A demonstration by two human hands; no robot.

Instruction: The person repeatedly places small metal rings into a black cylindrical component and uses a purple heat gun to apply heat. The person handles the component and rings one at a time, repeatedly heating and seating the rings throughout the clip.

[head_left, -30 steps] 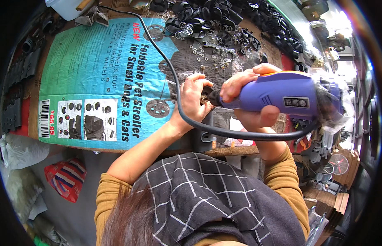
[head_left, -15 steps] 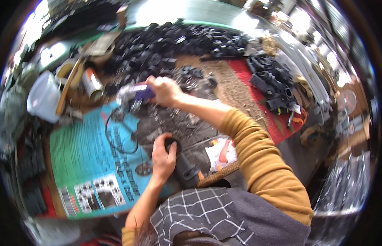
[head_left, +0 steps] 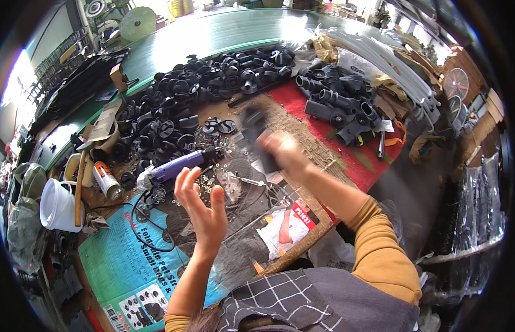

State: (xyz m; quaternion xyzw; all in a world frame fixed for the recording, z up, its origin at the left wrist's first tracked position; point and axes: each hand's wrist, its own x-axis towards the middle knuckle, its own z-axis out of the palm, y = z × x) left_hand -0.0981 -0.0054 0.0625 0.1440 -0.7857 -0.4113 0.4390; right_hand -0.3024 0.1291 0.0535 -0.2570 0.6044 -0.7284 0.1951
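My left hand (head_left: pixel 201 207) is raised above the bench with thumb and fingers apart, holding nothing. Just beyond it lies a purple electric screwdriver (head_left: pixel 177 167) with a dark front end. My right hand (head_left: pixel 285 152) is blurred by motion and grips a dark plastic tube part (head_left: pixel 254 119), also smeared, over the middle of the bench. Small nuts and other bits of hardware (head_left: pixel 208 181) are scattered beside the screwdriver. A few round black pieces (head_left: pixel 218 126) lie farther back.
A heap of black plastic parts (head_left: pixel 174 88) covers the back, before a green conveyor belt (head_left: pixel 213 32). Black tube fittings (head_left: pixel 346 102) are piled on red cloth at right. At left stand a white bucket (head_left: pixel 59 205) and a spray can (head_left: pixel 107 181). Printed cardboard (head_left: pixel 122 249) covers the bench's front left.
The screwdriver has left my right hand and lies on the bench. The tube part has passed from my left hand to my right and moved away toward the back. My left hand has opened.
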